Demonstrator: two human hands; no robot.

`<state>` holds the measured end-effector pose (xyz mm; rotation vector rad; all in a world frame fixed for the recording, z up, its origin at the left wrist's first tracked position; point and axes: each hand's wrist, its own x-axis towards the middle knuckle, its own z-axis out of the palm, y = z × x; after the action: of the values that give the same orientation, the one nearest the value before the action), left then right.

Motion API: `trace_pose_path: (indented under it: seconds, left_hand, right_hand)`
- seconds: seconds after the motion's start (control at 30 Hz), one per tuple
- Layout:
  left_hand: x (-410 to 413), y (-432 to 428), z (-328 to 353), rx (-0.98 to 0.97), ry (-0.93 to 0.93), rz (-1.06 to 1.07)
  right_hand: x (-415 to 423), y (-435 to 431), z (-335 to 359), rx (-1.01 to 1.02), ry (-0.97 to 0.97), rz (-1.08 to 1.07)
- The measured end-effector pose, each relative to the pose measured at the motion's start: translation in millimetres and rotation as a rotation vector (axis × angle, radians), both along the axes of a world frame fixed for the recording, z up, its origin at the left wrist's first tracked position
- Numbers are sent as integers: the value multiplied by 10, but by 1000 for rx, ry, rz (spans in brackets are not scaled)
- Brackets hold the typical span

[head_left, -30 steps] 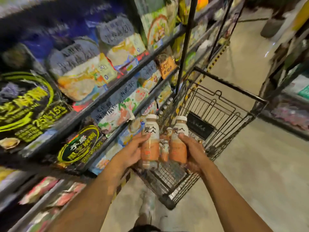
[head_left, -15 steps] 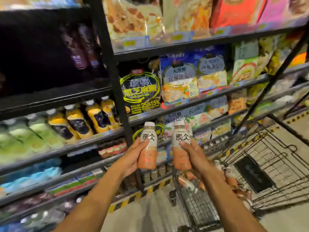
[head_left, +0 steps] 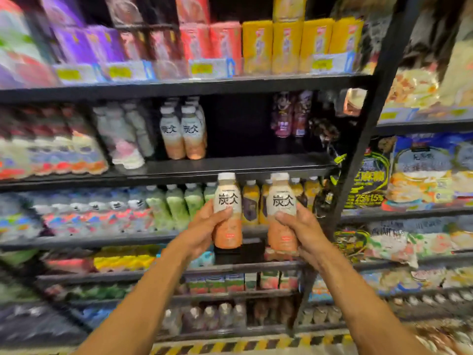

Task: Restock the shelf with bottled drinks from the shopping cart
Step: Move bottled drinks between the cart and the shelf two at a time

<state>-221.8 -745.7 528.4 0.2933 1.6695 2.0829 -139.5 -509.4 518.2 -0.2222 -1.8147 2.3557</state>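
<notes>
My left hand (head_left: pixel 204 228) wraps the left bottle (head_left: pixel 228 201), my right hand (head_left: pixel 300 228) the right bottle (head_left: pixel 282 198). I'd set both flat on the shelf (head_left: pixel 256 162) above my fingertips, beside the matching bottles (head_left: pixel 183 134).

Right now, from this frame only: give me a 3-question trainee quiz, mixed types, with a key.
1. True or false: the right hand is empty.
2. The matching bottles already on the shelf stand: A) left of the dark gap; B) right of the purple bottles; C) on the top shelf.
3. Fill in: both held bottles have ___ caps.

Key
1. False. It grips a bottle, and the left hand grips a second bottle.
2. A.
3. White.
</notes>
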Motion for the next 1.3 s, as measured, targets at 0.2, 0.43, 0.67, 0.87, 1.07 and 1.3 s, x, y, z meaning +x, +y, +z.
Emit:
trace_pose_path:
  seconds: [0.2,0.43,0.67,0.87,1.07,1.3]
  left_hand:
    - [-599,-823,499,-6,175,51]
    - [-1391,-1206,823,-112,353,156]
    - [-2061,-1303,875,-210,436,233]
    - [-2296,-1287,704,-237,435,313]
    - [-2374,-1286,663,-307,510,306]
    - [-2350,-1325,657,-424,706,370]
  right_hand:
    - [-657,-708,487,108,112,12]
    - [-1528,-1143,890,284,240,27]
    - [-2248,-1375,926,429,318,-3]
    - [-2510,-1496,773,473,289,-114]
    - [-2522,-1623,734,465,298,-175]
    - [-2535,-1643,623,571,350,-221]
